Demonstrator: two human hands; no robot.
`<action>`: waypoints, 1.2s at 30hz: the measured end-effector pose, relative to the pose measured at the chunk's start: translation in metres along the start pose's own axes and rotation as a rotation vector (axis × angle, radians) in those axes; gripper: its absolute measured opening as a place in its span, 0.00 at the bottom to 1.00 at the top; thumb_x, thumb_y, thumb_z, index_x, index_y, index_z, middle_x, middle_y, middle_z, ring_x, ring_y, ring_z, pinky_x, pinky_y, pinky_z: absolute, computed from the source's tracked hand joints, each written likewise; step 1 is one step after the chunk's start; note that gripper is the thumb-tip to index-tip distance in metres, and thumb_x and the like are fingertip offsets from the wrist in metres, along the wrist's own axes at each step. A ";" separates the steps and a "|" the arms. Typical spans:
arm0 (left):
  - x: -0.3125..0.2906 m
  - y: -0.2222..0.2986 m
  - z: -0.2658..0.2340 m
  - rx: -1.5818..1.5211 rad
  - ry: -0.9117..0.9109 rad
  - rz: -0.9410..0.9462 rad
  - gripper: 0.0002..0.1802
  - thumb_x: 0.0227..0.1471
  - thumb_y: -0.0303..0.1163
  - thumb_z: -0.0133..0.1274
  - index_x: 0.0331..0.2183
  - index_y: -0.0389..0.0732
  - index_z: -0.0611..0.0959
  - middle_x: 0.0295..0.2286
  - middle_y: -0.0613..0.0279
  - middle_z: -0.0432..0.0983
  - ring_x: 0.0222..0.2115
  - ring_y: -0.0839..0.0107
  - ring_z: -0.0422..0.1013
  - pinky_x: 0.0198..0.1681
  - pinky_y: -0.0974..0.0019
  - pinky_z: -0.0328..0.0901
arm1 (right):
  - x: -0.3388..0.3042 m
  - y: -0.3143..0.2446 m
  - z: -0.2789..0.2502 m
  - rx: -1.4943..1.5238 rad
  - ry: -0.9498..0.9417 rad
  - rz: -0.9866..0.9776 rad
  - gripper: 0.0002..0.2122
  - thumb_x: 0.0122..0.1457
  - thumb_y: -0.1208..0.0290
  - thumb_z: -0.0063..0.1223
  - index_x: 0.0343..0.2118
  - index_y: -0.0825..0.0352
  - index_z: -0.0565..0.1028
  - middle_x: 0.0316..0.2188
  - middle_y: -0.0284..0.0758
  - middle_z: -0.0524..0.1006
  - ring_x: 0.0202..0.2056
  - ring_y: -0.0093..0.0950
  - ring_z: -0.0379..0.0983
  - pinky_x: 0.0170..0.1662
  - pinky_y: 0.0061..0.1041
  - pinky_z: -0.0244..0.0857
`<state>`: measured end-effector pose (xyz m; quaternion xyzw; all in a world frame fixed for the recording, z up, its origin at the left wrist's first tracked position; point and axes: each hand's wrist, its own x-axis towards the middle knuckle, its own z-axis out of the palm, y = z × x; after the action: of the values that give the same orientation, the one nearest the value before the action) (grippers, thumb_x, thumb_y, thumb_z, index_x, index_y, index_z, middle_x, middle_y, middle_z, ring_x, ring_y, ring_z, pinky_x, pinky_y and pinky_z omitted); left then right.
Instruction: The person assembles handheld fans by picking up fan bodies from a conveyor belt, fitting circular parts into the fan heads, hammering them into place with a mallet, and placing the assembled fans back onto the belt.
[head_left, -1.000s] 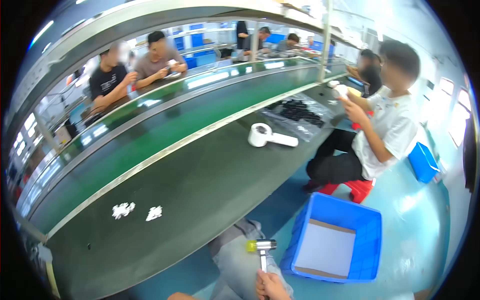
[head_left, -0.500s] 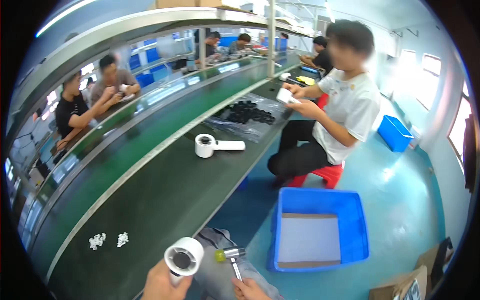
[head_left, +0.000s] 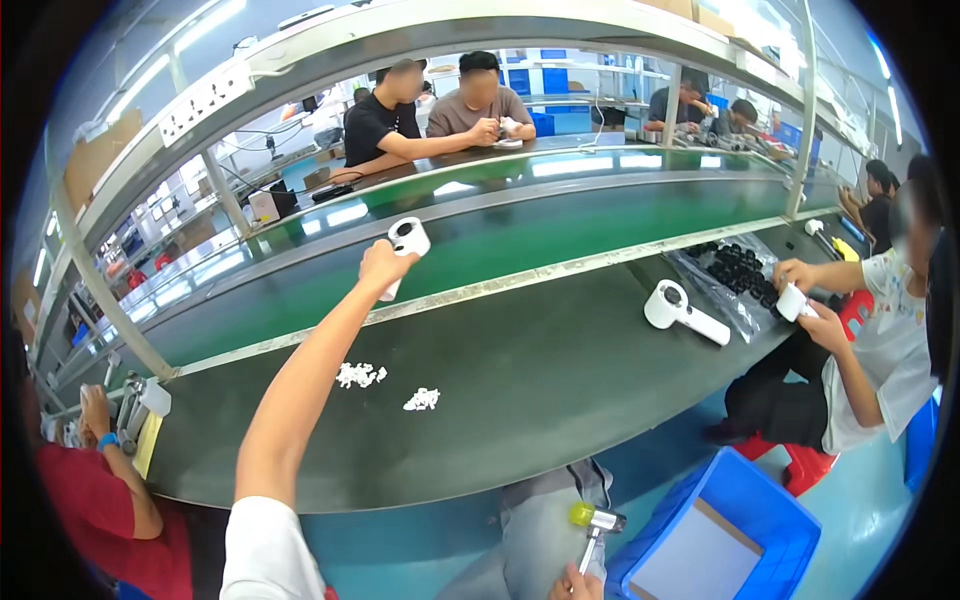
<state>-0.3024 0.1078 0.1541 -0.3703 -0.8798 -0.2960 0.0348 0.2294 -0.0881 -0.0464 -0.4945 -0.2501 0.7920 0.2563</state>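
Note:
My left hand [head_left: 384,264], its arm stretched far forward, is closed round the handle of a white handheld fan [head_left: 412,235] with a round head. It holds the fan above the near edge of the green conveyor belt. Low in the picture, over my lap, my right hand [head_left: 577,585] grips a small mallet [head_left: 600,519] with a metal shaft, one yellow face and one dark face. Two small piles of white parts [head_left: 358,375] lie on the dark work surface [head_left: 500,400] by my left forearm. Another white fan [head_left: 700,321] lies farther right.
Black round parts [head_left: 735,268] sit on a plastic bag at the right. A co-worker's hands there hold a white piece [head_left: 793,302]. A blue crate [head_left: 640,548] with cardboard inside stands by my right leg. A red-sleeved person [head_left: 95,500] works at the left. An overhead shelf [head_left: 330,58] spans the belt.
My left hand has carried the fan from near my lap forward to the conveyor. My view has turned left. The mallet stays in my right hand over my lap.

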 end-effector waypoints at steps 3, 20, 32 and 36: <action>0.044 -0.022 0.026 0.024 0.088 -0.126 0.34 0.37 0.51 0.62 0.40 0.32 0.80 0.40 0.46 0.77 0.41 0.53 0.75 0.45 0.56 0.69 | 0.002 -0.006 -0.008 0.046 0.029 -0.017 0.16 0.63 0.59 0.46 0.21 0.60 0.60 0.12 0.25 0.57 0.09 0.18 0.52 0.09 0.20 0.47; 0.128 -0.183 0.049 0.167 0.405 0.088 0.30 0.47 0.40 0.54 0.53 0.55 0.67 0.43 0.46 0.75 0.43 0.46 0.73 0.46 0.51 0.66 | 0.018 -0.018 -0.010 0.034 0.041 0.083 0.14 0.65 0.60 0.44 0.24 0.61 0.62 0.11 0.26 0.58 0.09 0.19 0.54 0.10 0.21 0.51; 0.008 0.093 0.056 0.195 0.365 0.723 0.12 0.55 0.28 0.46 0.42 0.40 0.76 0.32 0.46 0.76 0.34 0.49 0.74 0.35 0.52 0.66 | 0.025 -0.014 -0.008 0.021 0.010 0.077 0.14 0.63 0.61 0.45 0.22 0.60 0.63 0.10 0.25 0.59 0.09 0.19 0.56 0.10 0.21 0.51; -0.149 0.290 0.108 -0.209 0.272 1.350 0.08 0.53 0.27 0.47 0.36 0.39 0.78 0.27 0.52 0.76 0.25 0.54 0.74 0.26 0.57 0.68 | 0.021 -0.012 -0.018 0.061 0.070 0.064 0.15 0.63 0.60 0.45 0.22 0.59 0.64 0.10 0.24 0.60 0.09 0.19 0.56 0.11 0.20 0.50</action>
<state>0.0179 0.2322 0.1674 -0.7973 -0.4119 -0.3365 0.2854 0.2403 -0.0633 -0.0594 -0.5216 -0.2010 0.7892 0.2544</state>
